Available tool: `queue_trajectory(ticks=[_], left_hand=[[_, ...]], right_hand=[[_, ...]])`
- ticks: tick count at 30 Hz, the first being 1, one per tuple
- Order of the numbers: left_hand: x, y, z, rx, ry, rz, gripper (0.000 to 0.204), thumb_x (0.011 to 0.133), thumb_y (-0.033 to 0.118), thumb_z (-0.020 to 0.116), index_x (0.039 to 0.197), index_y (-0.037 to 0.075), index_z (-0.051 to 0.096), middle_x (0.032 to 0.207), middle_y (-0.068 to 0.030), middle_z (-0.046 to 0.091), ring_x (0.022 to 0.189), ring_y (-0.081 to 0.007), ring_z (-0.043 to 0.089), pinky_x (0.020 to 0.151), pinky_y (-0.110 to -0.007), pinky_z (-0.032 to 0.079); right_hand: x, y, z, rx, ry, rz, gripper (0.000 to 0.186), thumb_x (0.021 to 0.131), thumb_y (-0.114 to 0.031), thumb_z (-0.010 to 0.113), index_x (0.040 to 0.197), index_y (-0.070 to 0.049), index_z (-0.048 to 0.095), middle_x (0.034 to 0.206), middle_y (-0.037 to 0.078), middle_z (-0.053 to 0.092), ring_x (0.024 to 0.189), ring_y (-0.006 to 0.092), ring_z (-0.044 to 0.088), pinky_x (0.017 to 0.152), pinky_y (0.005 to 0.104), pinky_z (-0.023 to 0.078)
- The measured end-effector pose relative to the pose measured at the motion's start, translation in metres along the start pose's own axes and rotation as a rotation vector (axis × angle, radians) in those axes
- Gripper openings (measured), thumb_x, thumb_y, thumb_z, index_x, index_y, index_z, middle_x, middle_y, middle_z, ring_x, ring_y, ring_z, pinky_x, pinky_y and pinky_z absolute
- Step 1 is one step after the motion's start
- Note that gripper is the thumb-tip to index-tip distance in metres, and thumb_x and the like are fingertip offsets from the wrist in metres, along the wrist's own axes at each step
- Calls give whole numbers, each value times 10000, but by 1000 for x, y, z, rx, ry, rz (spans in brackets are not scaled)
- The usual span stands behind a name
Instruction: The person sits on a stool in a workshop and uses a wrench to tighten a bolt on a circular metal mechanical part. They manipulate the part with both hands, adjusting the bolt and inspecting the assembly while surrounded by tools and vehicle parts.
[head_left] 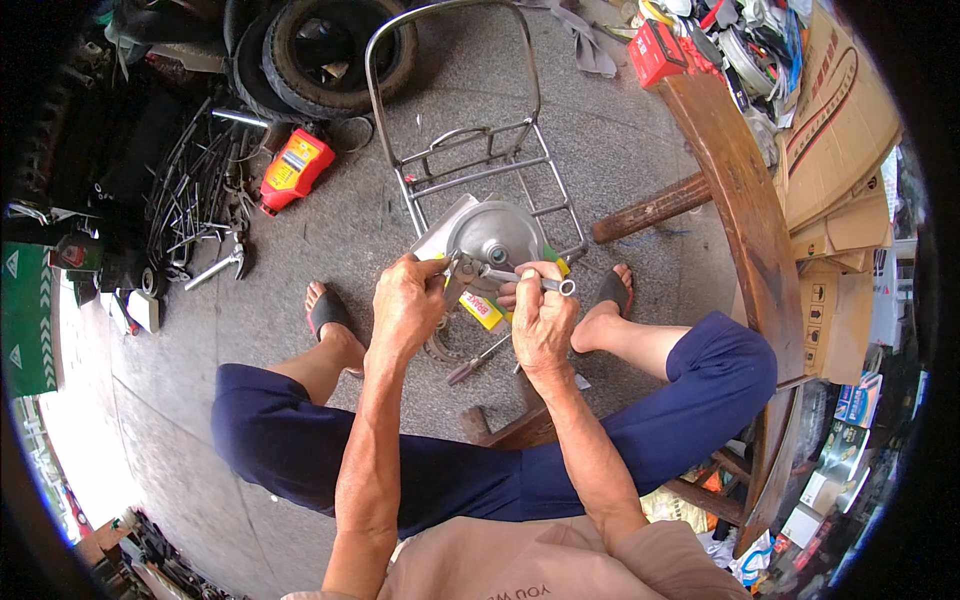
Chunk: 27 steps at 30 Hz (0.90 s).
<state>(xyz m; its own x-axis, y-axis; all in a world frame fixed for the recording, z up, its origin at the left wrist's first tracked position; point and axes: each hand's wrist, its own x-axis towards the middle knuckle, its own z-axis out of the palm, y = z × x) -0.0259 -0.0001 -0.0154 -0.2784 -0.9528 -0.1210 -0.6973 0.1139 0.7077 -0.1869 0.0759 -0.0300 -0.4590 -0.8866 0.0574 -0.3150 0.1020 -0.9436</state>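
In front of me a round silver metal plate [515, 228], with a hub at its centre, lies over a metal rack. My left hand [408, 305] is closed, thumb and fingers pinching a small metal lever [465, 270] by the plate's near edge. My right hand [545, 318] is closed around a wrench [566, 287], whose ring end sticks out on the right while its other end reaches toward the lever. Whether the wrench grips a nut there is too small to tell. Beneath my hands lies a yellow and green box [482, 309], partly hidden.
The tubular metal rack [540, 100] stretches away from me. A screwdriver [465, 372] lies between my feet, near a curved metal piece [440, 347]. To the left are a red bottle [297, 172], tyres [345, 95] and loose tools [215, 270]. A wooden bench [745, 190] and cardboard [835, 130] stand right.
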Motion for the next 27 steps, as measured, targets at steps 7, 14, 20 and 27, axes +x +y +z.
queue_trajectory(ticks=[7, 14, 20, 27], left_hand=[[7, 14, -5, -72, -93, -77, 268, 792, 36, 616, 1031, 18, 735, 854, -216, 660, 779, -365, 664, 728, -415, 513], [5, 11, -1, -34, -14, 5, 246, 796, 63, 601, 990, 11, 742, 813, -251, 663, 755, -392, 677, 717, -441, 529], [4, 12, -1, -150, -60, -79, 280, 793, 36, 604, 1040, -3, 730, 845, -210, 653, 764, -339, 659, 719, -413, 505], [5, 10, -2, -40, -21, -54, 266, 793, 84, 607, 1009, 29, 752, 832, -263, 677, 783, -379, 696, 727, -439, 538]], right_hand=[[-6, -8, -2, -73, -33, -15, 217, 1014, -127, 446, 1037, 40, 582, 806, 166, 699, 705, 205, 716, 610, 307, 566], [-25, -20, 5, -163, -36, -357, 150, 900, -23, 559, 1032, 30, 607, 838, 182, 670, 705, 325, 682, 608, 398, 529], [-27, -23, 2, -199, -88, -370, 208, 856, 8, 588, 1062, 19, 613, 879, 184, 668, 735, 344, 675, 635, 398, 535], [-13, -29, -4, -171, -106, -342, 167, 860, -15, 601, 1024, 6, 622, 854, 169, 674, 732, 336, 680, 632, 392, 540]])
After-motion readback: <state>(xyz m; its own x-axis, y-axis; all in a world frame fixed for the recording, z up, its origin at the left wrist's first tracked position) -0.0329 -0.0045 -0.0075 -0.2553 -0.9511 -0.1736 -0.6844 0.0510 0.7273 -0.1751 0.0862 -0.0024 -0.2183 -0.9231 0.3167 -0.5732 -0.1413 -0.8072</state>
